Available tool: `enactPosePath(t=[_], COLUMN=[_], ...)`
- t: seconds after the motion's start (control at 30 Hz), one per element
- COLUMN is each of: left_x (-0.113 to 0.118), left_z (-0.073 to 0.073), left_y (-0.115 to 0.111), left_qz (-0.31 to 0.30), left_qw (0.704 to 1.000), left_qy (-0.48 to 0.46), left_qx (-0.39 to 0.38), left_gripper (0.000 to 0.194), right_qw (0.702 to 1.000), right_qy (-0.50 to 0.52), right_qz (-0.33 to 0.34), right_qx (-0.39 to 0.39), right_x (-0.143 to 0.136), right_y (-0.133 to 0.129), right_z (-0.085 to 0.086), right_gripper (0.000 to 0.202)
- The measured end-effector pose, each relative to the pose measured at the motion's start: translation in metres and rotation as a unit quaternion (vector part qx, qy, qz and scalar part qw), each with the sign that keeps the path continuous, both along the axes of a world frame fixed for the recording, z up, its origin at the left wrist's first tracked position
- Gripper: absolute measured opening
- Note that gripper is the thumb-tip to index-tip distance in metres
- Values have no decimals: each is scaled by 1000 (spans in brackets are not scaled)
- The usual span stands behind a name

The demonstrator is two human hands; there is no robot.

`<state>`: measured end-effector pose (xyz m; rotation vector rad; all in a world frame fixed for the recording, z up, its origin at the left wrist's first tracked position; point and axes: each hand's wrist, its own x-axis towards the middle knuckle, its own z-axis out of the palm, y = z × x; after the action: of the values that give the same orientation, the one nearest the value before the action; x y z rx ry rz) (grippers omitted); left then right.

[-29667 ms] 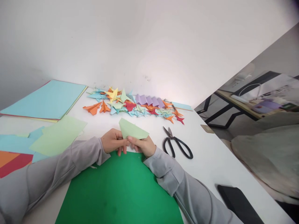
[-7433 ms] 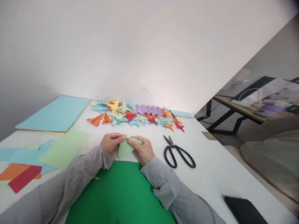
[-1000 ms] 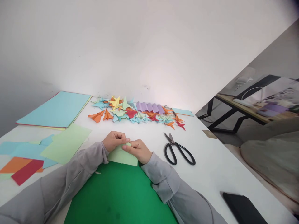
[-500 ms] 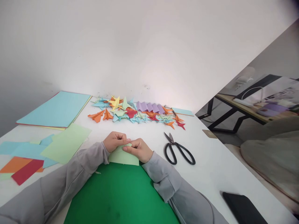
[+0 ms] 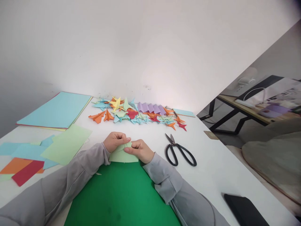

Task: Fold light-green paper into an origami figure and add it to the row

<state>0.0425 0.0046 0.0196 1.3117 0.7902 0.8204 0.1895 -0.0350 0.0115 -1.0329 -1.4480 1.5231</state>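
Note:
A small piece of light green paper (image 5: 123, 157) is held between both hands, its top part partly folded and its lower edge hanging over a dark green sheet (image 5: 122, 194). My left hand (image 5: 116, 142) pinches the paper at its upper left, with thumb and fingers closed. At the upper right, my right hand (image 5: 142, 151) grips it, the thumb lying across the front. Fingers hide part of the fold. To the right of my right hand lie black-handled scissors (image 5: 173, 145), blades spread apart.
Folded paper shapes (image 5: 131, 113) in several colours line the back by the wall, with a purple pleated paper (image 5: 150, 108) among them. At left are stacked blue sheets (image 5: 56, 108), a light green sheet (image 5: 67, 144) and loose cut pieces (image 5: 28, 172). A black flat object (image 5: 245, 208) lies front right.
The lower edge of the light green paper has risen slightly, and more of its folded top shows between the fingers. Both hands stay in nearly the same place.

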Motion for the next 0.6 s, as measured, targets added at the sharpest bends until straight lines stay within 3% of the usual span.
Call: enactPosePath(t=[0.1, 0.27, 0.4, 0.6], left_x=[0, 3, 7, 6], left_z=[-3, -9, -10, -11], left_y=[3, 3, 1, 1], left_qz=[32, 67, 74, 66], left_qw=[999, 989, 988, 990], left_qy=[-20, -87, -100, -101], left_qx=[-25, -94, -90, -75], left_gripper=[43, 41, 42, 40], right_qw=[1000, 994, 982, 969], right_qy=[-13, 10, 64, 124], right_qz=[-8, -104, -179, -210], right_qx=[15, 39, -4, -38], right_x=[-1, -1, -2, -3], right_y=[1, 4, 7, 8], right_z=[-2, -6, -13, -15], right_gripper=[43, 31, 26, 24])
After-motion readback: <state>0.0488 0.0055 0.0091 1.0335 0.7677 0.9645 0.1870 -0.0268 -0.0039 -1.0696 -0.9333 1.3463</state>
